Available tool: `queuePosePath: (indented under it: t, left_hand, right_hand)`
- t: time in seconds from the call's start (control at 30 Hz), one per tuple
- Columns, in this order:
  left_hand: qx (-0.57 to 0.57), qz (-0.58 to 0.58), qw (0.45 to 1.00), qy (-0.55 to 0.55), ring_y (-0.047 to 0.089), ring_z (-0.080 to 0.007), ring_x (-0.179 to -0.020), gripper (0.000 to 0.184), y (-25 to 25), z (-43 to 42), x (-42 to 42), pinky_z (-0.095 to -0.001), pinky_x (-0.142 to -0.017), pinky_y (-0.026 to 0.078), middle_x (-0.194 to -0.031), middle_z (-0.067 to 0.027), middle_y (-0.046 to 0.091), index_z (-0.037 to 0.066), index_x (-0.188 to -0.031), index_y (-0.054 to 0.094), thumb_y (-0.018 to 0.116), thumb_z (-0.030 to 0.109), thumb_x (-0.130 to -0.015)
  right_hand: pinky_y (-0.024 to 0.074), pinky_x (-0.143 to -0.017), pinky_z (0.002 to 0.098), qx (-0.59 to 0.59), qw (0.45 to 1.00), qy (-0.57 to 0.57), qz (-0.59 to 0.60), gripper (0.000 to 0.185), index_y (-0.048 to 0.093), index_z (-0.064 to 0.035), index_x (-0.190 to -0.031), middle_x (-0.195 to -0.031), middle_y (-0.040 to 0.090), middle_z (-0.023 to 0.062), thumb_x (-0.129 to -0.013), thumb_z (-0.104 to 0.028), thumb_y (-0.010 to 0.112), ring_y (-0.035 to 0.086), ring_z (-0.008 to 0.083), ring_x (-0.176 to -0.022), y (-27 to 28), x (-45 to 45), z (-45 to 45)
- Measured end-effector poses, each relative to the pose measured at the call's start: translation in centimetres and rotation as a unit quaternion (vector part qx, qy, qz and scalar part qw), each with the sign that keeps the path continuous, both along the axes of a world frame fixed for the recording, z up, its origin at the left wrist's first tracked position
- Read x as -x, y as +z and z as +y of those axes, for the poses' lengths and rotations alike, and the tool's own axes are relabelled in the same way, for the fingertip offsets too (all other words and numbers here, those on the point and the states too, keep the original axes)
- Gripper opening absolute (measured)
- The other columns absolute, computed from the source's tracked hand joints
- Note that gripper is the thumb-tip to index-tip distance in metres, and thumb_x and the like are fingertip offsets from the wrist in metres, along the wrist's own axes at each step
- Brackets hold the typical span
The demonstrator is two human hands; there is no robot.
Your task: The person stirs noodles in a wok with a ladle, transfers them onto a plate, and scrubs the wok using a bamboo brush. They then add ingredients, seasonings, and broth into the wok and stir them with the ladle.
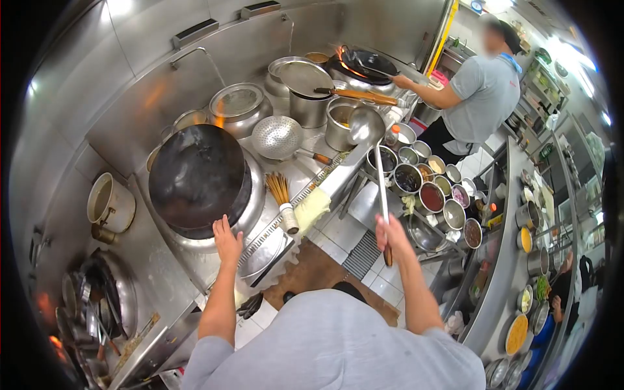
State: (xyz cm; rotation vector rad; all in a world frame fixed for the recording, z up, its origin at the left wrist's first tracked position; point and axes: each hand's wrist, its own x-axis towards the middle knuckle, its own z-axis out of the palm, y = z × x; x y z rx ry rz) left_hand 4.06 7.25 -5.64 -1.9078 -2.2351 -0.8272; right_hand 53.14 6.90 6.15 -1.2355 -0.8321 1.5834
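Note:
My right hand (392,237) is wrapped round the handle end of a long metal ladle (382,175). The ladle's bowl (367,125) hangs at the far end, beside a steel pot (339,123). My left hand (227,242) is stretched out at the near edge of a large dark wok (197,175), fingers extended; whether they touch its rim I cannot tell. The wok sits on a round steel burner ring (255,195). Right of it are a perforated strainer (277,137) and a bamboo brush (281,195).
Several sauce and seasoning containers (431,196) stand at the right. A lidded pot (239,107) and a tall pot (307,107) are behind the strainer. Another person (484,91) works a flaming wok (367,64) at the back. A dented pot (112,203) stands at the left.

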Motion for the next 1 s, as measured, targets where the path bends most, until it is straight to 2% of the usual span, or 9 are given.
queuePosePath:
  t: [0.07, 0.17, 0.27, 0.43, 0.53, 0.6, 0.7, 0.8, 1.0]
  left_hand:
    - [0.013, -0.062, 0.998, 0.002, 0.036, -0.0440, -0.133, 0.074, -0.1, 0.0, -0.1, -0.0508, -0.112, 0.032, -0.136, -0.0230, 0.044, -0.001, -0.143, 0.039, 0.074, 0.013, -0.078]
    - [0.023, -0.067, 0.997, 0.015, 0.033, -0.0451, -0.135, 0.079, 1.0, -0.5, -0.9, -0.0501, -0.113, 0.030, -0.139, -0.0226, 0.042, -0.001, -0.145, 0.036, 0.075, 0.009, -0.076]
    - [0.030, -0.045, 0.998, 0.024, 0.030, -0.0463, -0.137, 0.083, 2.4, -0.8, -2.1, -0.0487, -0.115, 0.029, -0.142, -0.0224, 0.040, -0.001, -0.147, 0.033, 0.074, 0.009, -0.076]
    - [0.136, -0.013, 0.987, 0.084, 0.021, -0.0411, -0.147, 0.095, 2.1, 0.8, -2.6, -0.0609, -0.111, 0.031, -0.154, -0.0169, 0.031, 0.009, -0.155, 0.024, 0.075, 0.012, -0.075]
    - [0.161, -0.009, 0.980, 0.115, 0.019, -0.0412, -0.148, 0.096, 2.0, 1.4, -3.3, -0.0620, -0.110, 0.032, -0.156, -0.0164, 0.029, 0.010, -0.155, 0.023, 0.075, 0.011, -0.075]
    - [0.148, -0.017, 0.983, 0.105, 0.019, -0.0418, -0.148, 0.095, 1.7, 1.6, -3.3, -0.0607, -0.111, 0.031, -0.156, -0.0170, 0.029, 0.009, -0.155, 0.023, 0.075, 0.010, -0.075]
    - [0.120, -0.027, 0.989, 0.082, 0.018, -0.0438, -0.147, 0.095, 0.9, 1.8, -2.8, -0.0572, -0.113, 0.030, -0.156, -0.0191, 0.028, 0.007, -0.155, 0.024, 0.074, 0.008, -0.074]
    - [0.102, -0.029, 0.992, 0.074, 0.019, -0.0464, -0.146, 0.095, 0.6, 2.1, -2.6, -0.0528, -0.116, 0.029, -0.155, -0.0221, 0.028, 0.005, -0.154, 0.024, 0.075, 0.006, -0.073]
    - [0.090, -0.034, 0.993, 0.074, 0.018, -0.0478, -0.146, 0.096, 0.5, 2.2, -2.9, -0.0496, -0.118, 0.024, -0.155, -0.0245, 0.027, 0.004, -0.154, 0.024, 0.076, 0.006, -0.072]
  right_hand:
    - [0.0363, -0.036, 0.0265, -0.015, 0.998, 0.025, 0.061, 0.023, 0.050, -0.0112, -0.104, -0.062, 0.044, -0.0021, -0.098, -0.030, 0.061, 0.042, 0.0082, -0.044, 1.7, -0.4, 6.0]
    - [0.0417, -0.039, 0.0284, -0.049, 0.989, 0.034, -0.138, 0.022, 0.045, -0.0098, -0.086, -0.065, 0.046, -0.0018, -0.096, -0.022, 0.061, 0.045, 0.0081, -0.048, 5.0, -1.5, 15.4]
    - [0.0436, -0.039, 0.0321, 0.011, 0.962, 0.105, -0.251, 0.014, 0.049, -0.0041, -0.088, -0.064, 0.051, 0.0017, -0.095, -0.013, 0.057, 0.048, 0.0126, -0.047, 5.7, -4.4, 25.2]
    - [0.0458, -0.039, 0.0340, 0.017, 0.924, 0.156, -0.350, 0.018, 0.052, -0.0018, -0.086, -0.059, 0.053, 0.0043, -0.093, -0.017, 0.059, 0.053, 0.0170, -0.045, 3.4, -5.6, 33.9]
    - [0.0472, -0.042, 0.0292, 0.055, 0.874, 0.240, -0.419, 0.015, 0.053, -0.0036, -0.094, -0.066, 0.053, 0.0003, -0.093, -0.017, 0.060, 0.055, 0.0096, -0.052, 3.1, -5.9, 38.1]
    - [0.0444, -0.041, 0.0270, 0.072, 0.880, 0.258, -0.392, 0.013, 0.053, -0.0058, -0.088, -0.064, 0.051, -0.0010, -0.095, -0.016, 0.057, 0.052, 0.0086, -0.050, 2.3, -6.6, 40.8]
    - [0.0353, -0.040, 0.0216, 0.277, 0.937, 0.203, -0.067, 0.022, 0.047, -0.0111, -0.083, -0.064, 0.046, -0.0037, -0.102, -0.021, 0.048, 0.044, 0.0044, -0.048, 3.6, -6.9, 41.6]
    - [0.0352, -0.041, 0.0228, 0.241, 0.938, 0.229, 0.101, 0.019, 0.044, -0.0109, -0.086, -0.068, 0.048, -0.0032, -0.102, -0.020, 0.049, 0.044, 0.0047, -0.050, 3.3, -9.3, 38.1]
    - [0.0325, -0.038, 0.0231, 0.139, 0.971, 0.124, 0.149, 0.012, 0.042, -0.0137, -0.097, -0.071, 0.048, -0.0019, -0.102, -0.020, 0.050, 0.041, 0.0037, -0.047, 4.4, -9.6, 30.7]
